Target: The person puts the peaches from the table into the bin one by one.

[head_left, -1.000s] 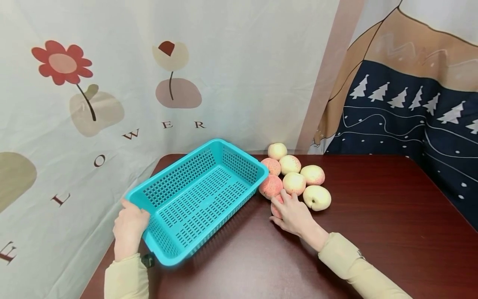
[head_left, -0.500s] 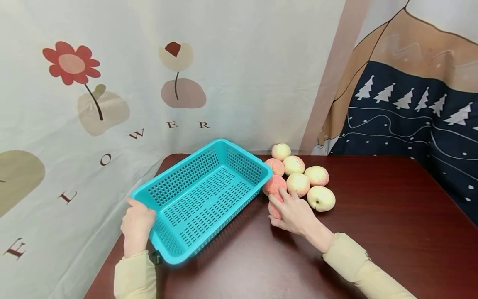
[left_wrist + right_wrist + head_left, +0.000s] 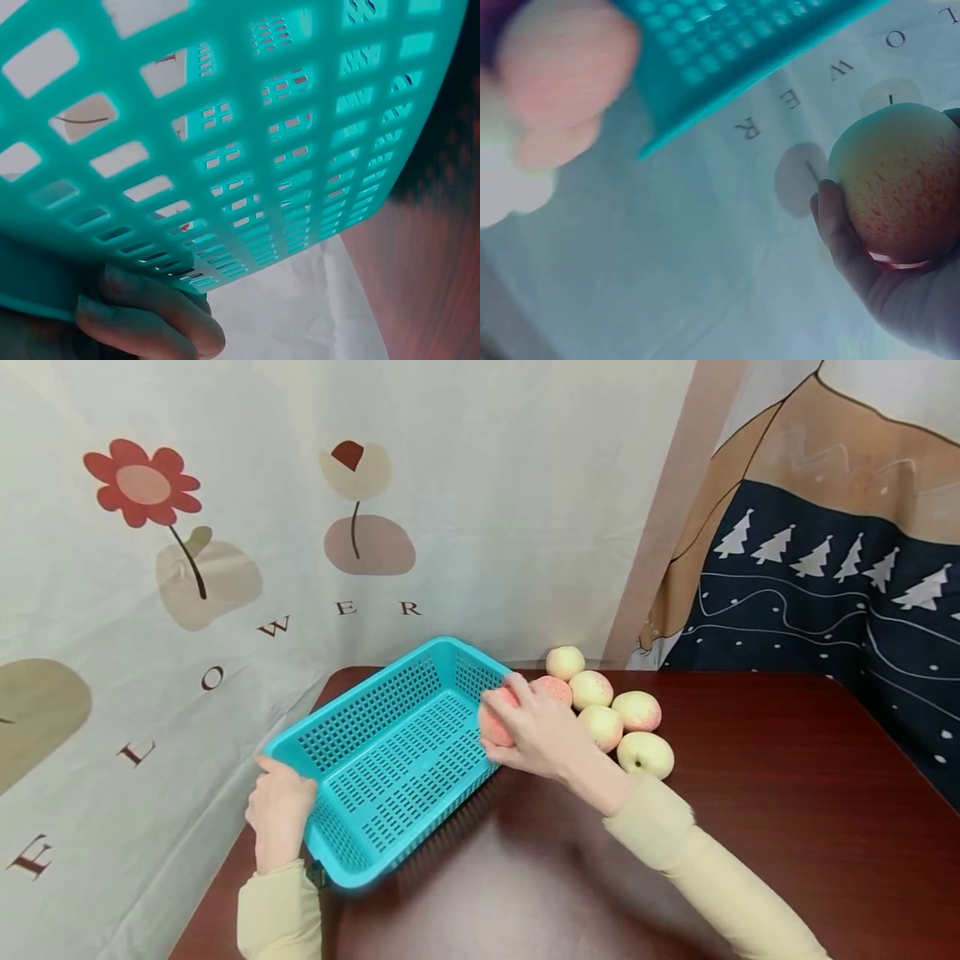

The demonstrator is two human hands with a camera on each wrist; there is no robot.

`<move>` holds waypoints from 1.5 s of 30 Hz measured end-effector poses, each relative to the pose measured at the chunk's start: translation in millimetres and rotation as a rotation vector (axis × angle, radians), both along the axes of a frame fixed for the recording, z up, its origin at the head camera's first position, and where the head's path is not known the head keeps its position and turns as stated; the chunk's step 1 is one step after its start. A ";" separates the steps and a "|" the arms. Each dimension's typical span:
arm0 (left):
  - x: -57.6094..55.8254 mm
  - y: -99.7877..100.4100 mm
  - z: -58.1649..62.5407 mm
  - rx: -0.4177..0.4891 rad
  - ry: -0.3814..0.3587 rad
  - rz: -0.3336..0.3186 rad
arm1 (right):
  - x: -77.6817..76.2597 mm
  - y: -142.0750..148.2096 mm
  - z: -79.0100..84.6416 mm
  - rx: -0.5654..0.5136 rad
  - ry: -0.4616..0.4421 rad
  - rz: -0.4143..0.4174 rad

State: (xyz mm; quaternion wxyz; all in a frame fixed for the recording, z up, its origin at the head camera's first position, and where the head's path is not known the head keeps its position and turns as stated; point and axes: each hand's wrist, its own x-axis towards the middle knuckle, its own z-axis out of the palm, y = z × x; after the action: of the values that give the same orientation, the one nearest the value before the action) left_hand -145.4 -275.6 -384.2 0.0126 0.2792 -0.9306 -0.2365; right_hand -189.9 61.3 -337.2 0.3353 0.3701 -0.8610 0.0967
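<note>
My right hand [image 3: 543,731] holds a reddish peach [image 3: 497,717] at the right end of a turquoise plastic basket [image 3: 408,777]. In the right wrist view, fingers and thumb curl round this peach [image 3: 900,184], whose visible side is pale with red specks. My left hand [image 3: 281,810] grips the basket's left end by the rim. Fingers [image 3: 150,315] bent under that rim show in the left wrist view. No peach is visible inside the basket. Several other peaches [image 3: 600,728] are grouped to the right of the basket, some partly hidden behind my right hand.
The dark red-brown table [image 3: 757,793] extends to the right and front. A printed cloth [image 3: 510,510] hangs along its back and left, and a navy cloth with white trees [image 3: 795,593] hangs at the right.
My right hand has gripped the nearest reddish peach, lifted it and carried it up and left to the basket's right end. My left hand keeps its grip on the basket.
</note>
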 end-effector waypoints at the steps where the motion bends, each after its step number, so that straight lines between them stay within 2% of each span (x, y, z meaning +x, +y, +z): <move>1: -0.2 0.1 0.2 0.000 0.000 0.006 | -2.2 -8.4 3.2 0.006 -0.022 0.008; 7: 0.5 0.7 -0.6 -0.021 0.011 0.047 | -11.2 -65.1 9.6 0.084 -0.180 0.074; 11: -0.1 1.8 -1.8 -0.030 0.020 0.048 | -12.8 -101.4 10.8 0.153 -0.284 0.089; 16: -2.5 3.3 -3.0 -0.064 0.043 0.045 | -13.8 -140.9 9.5 0.250 -0.374 0.061; 22: -3.0 6.8 -3.2 -0.092 0.043 0.030 | -16.9 -177.0 -1.5 0.368 -0.485 0.025; 30: -1.0 5.9 -0.6 -0.110 0.019 0.023 | -20.0 -194.5 -19.3 0.438 -0.572 0.004; 37: 1.1 5.4 1.3 -0.110 -0.004 0.031 | -19.8 -195.9 -33.2 0.488 -0.544 0.019; 45: 0.7 7.8 1.7 -0.138 0.017 0.022 | -16.8 -198.0 -38.3 0.507 -0.611 -0.024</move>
State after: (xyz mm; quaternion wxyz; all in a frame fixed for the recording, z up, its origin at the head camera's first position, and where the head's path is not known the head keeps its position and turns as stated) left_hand -144.8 -267.8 -382.5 0.0422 0.2861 -0.9413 -0.1739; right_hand -206.7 -136.7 -375.5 -0.0371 0.3852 -0.9219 -0.0173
